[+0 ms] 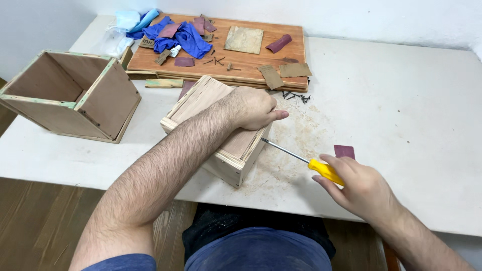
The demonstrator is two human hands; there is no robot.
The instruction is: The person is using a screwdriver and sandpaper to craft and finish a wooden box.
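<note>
Now my right hand (362,189) is closed around the yellow handle of the screwdriver (301,158); its shaft points toward ten o'clock, the tip touching the side of the small wooden box (217,131). My left hand (255,107), fingers curled, presses flat on the box top. Loose screws (296,95) lie at twelve o'clock.

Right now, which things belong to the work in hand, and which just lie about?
In hand: left hand pressing down the pale wooden box; right hand driving the yellow-handled screwdriver into its side.

Lying about: open plywood box, board, blue cloth, sandpaper scraps, loose screws.
</note>
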